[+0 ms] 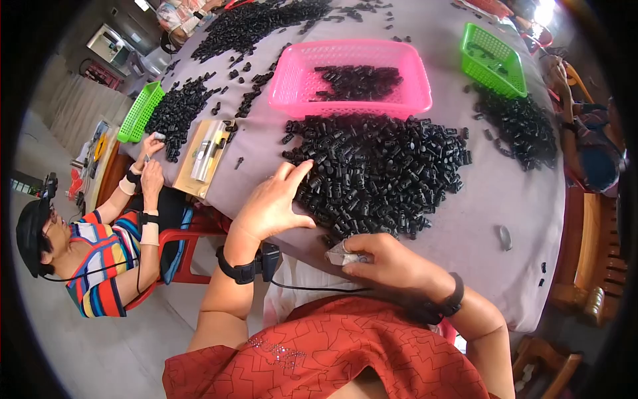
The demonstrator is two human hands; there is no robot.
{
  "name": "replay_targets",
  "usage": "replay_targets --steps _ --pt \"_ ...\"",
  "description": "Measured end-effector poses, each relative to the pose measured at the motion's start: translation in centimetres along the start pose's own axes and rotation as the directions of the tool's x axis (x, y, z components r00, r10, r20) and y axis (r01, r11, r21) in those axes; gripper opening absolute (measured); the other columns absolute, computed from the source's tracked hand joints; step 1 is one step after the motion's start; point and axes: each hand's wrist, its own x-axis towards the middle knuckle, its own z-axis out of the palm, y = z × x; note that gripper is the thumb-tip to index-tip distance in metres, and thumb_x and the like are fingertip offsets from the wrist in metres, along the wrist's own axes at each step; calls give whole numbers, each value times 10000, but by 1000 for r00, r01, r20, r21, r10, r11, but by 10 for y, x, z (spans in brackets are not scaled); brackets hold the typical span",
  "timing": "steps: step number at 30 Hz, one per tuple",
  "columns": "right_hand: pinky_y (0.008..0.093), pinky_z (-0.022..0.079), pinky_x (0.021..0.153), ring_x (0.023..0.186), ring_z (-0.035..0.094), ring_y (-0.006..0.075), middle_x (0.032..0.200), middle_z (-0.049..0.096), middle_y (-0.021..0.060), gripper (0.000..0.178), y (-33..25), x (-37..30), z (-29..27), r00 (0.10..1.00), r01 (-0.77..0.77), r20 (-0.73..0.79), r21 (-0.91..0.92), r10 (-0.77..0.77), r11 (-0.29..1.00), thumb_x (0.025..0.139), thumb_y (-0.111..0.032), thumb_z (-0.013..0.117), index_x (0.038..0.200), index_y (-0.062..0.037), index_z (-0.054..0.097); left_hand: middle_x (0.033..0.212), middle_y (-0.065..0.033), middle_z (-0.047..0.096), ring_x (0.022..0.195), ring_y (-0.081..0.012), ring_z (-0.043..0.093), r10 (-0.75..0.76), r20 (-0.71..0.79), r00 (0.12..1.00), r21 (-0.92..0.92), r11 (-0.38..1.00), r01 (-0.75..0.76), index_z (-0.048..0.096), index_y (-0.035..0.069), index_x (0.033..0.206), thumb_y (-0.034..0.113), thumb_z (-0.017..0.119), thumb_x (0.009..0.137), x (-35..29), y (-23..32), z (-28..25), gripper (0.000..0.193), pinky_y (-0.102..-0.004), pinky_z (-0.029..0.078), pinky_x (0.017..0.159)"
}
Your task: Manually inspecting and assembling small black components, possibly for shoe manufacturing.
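Note:
A large heap of small black plastic pieces (382, 173), apparently short cylinders, lies on the cloth-covered table in front of me. My left hand (272, 203) is at the heap's left edge, thumb and fingers spread, with nothing visible in it. Near the table's front edge, my right hand (392, 263) closes its fingers on a small whitish, partly clear piece (337, 255); its exact kind is hard to make out. Behind the heap stands a pink plastic basket (282, 86) with more black pieces inside.
Green baskets stand at far right (492, 78) and far left (141, 112), beside further black heaps. A shallow cardboard box (189, 174) holds clear tubes. A co-worker (106, 253) sits at left, hands at the table. A clear oval piece (505, 237) lies at right.

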Motion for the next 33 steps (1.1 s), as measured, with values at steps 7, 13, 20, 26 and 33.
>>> replay_targets --steps 7,13,20,26,33 --pt "328 502 858 990 638 236 1098 656 177 312 6 13 -3 991 26 -133 -11 -27 1000 839 -77 642 1138 9 633 1134 -170 511 961 -362 575 52 -109 993 -71 996 -59 406 82 1383 130 798 648 14 4 17 835 -428 485 822" --pt "349 498 890 1045 630 309 1137 638 204 266 2 21 -30 945 69 -298 -222 -135 973 821 -62 628 1074 12 658 1117 -172 521 925 -320 584 39 -87 995 -193 980 -55 422 67 1369 73 760 678 40 12 19 769 -405 485 815" --pt "275 477 835 1063 596 172 1252 601 157 277 -12 23 -61 875 104 -460 -127 -152 986 865 -44 598 1133 -21 664 1179 -157 550 980 -292 587 356 -434 828 -108 891 -440 460 34 1339 91 742 732 83 17 19 671 -362 479 868" --pt "264 460 717 887 566 101 1039 628 61 255 -29 -24 -66 828 36 -558 -61 -64 998 848 -37 605 1091 -27 681 1217 -118 526 747 -180 564 275 -346 897 -143 930 -340 440 87 1383 178 770 761 45 28 -1 709 -303 497 674" --pt "338 466 723 800 576 284 865 579 129 117 -15 -88 -62 943 -123 -332 -299 18 946 785 -27 653 890 21 632 1032 -98 537 660 -159 548 -7 83 997 -219 976 25 434 112 1392 144 832 670 -32 6 4 825 -287 477 619"
